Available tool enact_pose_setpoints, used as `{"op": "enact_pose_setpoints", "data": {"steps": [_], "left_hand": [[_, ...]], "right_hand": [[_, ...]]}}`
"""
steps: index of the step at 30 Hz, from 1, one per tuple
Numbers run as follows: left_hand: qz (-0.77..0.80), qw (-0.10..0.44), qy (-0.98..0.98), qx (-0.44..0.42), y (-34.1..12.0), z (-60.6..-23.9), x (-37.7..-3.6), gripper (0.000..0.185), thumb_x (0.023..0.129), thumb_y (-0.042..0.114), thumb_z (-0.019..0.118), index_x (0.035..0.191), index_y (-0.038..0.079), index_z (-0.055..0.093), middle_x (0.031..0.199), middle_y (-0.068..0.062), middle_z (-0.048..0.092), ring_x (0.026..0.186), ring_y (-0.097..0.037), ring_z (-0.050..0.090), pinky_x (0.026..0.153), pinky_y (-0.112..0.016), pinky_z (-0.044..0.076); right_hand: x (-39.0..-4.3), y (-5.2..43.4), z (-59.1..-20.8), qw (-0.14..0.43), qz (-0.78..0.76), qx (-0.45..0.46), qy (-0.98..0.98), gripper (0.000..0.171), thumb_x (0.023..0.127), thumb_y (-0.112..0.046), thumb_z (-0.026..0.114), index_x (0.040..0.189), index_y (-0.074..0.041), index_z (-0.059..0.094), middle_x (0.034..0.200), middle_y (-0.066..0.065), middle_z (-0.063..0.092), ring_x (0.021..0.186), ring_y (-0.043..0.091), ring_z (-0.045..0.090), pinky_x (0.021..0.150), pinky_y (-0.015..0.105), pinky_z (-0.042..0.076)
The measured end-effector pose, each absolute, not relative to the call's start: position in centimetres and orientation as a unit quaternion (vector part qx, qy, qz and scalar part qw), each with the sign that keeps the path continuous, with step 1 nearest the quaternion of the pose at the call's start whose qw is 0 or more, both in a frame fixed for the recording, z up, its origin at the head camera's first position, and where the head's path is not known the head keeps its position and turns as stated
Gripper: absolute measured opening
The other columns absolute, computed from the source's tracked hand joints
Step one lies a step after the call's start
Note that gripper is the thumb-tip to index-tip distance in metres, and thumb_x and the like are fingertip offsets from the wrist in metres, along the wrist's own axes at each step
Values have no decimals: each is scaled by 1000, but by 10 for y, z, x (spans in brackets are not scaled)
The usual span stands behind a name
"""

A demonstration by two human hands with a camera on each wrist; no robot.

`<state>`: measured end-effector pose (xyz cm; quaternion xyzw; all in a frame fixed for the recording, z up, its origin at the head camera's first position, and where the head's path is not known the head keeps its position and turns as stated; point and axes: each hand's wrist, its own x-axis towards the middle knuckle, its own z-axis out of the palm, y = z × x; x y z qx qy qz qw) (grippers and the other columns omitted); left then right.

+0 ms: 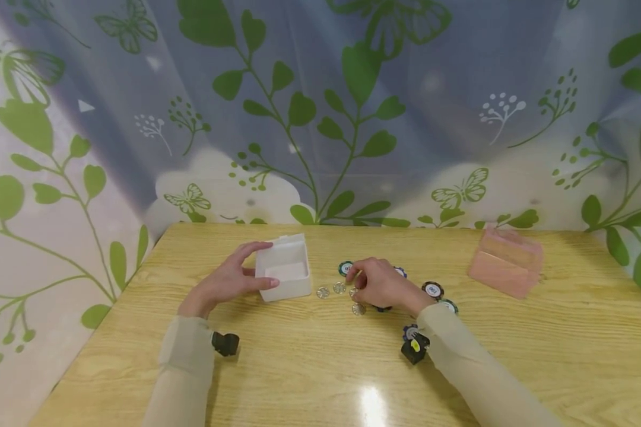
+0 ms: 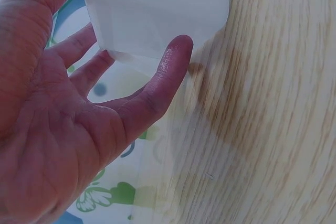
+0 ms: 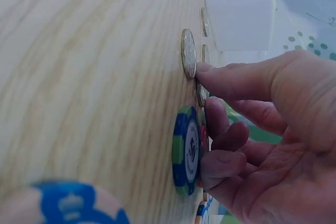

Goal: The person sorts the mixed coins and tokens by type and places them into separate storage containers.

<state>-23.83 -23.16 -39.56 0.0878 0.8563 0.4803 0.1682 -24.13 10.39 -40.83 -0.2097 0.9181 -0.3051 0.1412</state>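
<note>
An open white box (image 1: 296,289) sits on the table. My left hand (image 1: 227,281) holds its left side, thumb at the front and fingers toward the back. In the left wrist view, the thumb (image 2: 176,59) lies against the box wall (image 2: 157,9). Right of the box lie several silver-coloured coins (image 1: 323,292). Over them is my right hand (image 1: 381,284), fingers bent down. The right wrist view has its thumb and a fingertip at a coin (image 3: 201,94) on the table, pinching it. Beside those fingers lies a blue and green poker chip (image 3: 186,150).
More poker chips lie around the right forearm, among them a dark one (image 1: 432,289) and a green one (image 1: 345,268). A translucent pink pouch (image 1: 502,273) rests at the right. Behind the wooden table (image 1: 299,367) hangs a leaf-patterned curtain (image 1: 438,118).
</note>
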Motion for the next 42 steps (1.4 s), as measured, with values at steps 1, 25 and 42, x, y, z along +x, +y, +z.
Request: {"op": "enact_pose_setpoints", "data": {"steps": [1,25,42], "left_hand": [[479,168,857,88,-231,-395,-238,87,89,30,81,160,23,31,163,-14,20,129,-42,59,88,-40,57],[487,168,852,95,-232,-397,-239,86,90,29,81,160,21,31,161,-16,24,128,-41,60,87,-38,57],[493,176,847,97,-233,-397,-238,87,90,30,80,160,22,29,162,-15,22,128,-41,59,87,-39,57]], "right_hand": [[-242,105,-409,144,-309,-209,916,20,89,-9,78,108,-13,71,87,0,64,76,15,54,75,33,46],[-243,98,-402,158,-270,-220,924,20,88,-4,72,108,-8,71,78,1,62,68,14,53,69,30,45],[-247,116,-416,137,-351,-254,891,8,88,-11,80,88,-15,73,73,-2,61,66,12,52,68,30,45]]}}
